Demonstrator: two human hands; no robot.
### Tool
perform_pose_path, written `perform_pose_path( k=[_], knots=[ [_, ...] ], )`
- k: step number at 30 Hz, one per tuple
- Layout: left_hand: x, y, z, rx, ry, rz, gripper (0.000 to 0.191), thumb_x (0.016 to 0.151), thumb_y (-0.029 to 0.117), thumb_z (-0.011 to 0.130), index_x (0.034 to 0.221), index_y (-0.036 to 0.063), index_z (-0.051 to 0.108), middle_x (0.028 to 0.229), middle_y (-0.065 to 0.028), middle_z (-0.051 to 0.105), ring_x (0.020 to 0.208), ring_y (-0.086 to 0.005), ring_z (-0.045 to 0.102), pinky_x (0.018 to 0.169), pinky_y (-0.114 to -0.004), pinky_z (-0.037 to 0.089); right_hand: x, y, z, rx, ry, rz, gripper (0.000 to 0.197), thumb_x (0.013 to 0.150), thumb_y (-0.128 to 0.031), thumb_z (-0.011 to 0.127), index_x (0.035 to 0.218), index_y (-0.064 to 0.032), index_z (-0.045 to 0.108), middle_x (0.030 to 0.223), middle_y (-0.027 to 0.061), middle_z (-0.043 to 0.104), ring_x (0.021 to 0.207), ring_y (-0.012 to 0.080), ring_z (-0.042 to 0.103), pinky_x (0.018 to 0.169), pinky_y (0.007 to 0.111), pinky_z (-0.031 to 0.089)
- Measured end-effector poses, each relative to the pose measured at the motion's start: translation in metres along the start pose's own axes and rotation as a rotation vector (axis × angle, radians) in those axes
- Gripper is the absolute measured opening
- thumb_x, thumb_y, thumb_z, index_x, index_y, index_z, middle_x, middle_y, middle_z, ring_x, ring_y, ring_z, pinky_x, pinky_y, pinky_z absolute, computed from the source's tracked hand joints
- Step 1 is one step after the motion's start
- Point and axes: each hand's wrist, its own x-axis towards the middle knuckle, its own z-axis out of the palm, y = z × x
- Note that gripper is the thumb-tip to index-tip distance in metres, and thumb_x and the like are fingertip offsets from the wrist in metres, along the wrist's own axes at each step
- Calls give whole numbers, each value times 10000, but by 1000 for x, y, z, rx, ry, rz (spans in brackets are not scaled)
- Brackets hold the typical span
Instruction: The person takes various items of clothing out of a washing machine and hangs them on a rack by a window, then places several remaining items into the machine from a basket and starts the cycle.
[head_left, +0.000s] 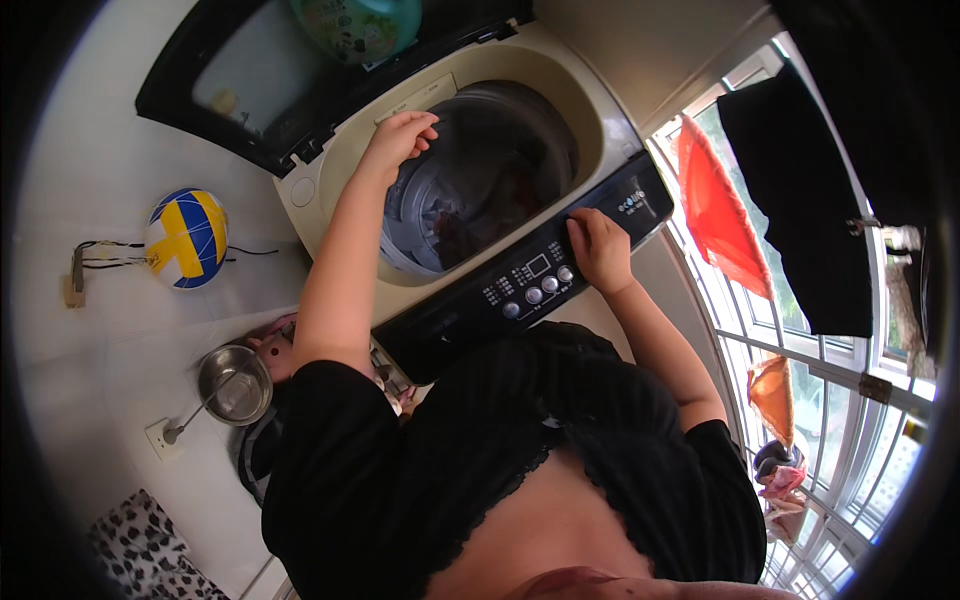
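A top-loading washing machine (360, 169) stands before me with its dark lid (225, 82) raised. Over the left edge of the tub opening is my left hand (406, 139), fingers curled together; whether something small is between them I cannot tell. My right hand (600, 247) rests with bent fingers on the black control panel (442, 330), to the right of its round silver buttons (550, 284). Inside the drum (517, 135) lie dark and greyish clothes (450, 225), partly in shadow. A green detergent bottle (364, 26) is at the raised lid.
On the left are a blue, yellow and white volleyball (186, 238), a metal bowl (235, 384) and a plug in a wall socket (161, 440). A red cloth (716, 210) and a black garment (806, 202) hang by the barred window on the right.
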Motion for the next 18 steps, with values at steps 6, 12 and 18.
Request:
perform_pose_path(
  k=[6,12,18],
  knots=[
    [101,-118,3,74,83,-237,154,874,195,582,959,77,633,771,-4,620,615,-69,527,519,-213,414,6,0,-4,5,-37,95,78,843,-66,572,900,-16,593,804,147,615,713,332,602,638,370,477],
    [145,-270,30,775,31,-282,242,812,145,529,965,55,694,998,-199,656,945,-339,639,807,-384,503,7,7,-2,-24,-58,97,71,815,6,536,873,20,574,731,147,581,610,308,564,566,360,454],
    [128,-342,73,1050,-324,-353,326,840,237,515,1061,34,643,1262,-209,532,1182,-327,506,961,-407,414,13,13,4,-81,-79,40,72,802,18,519,868,23,549,629,119,499,496,262,465,466,351,356]
  ],
)
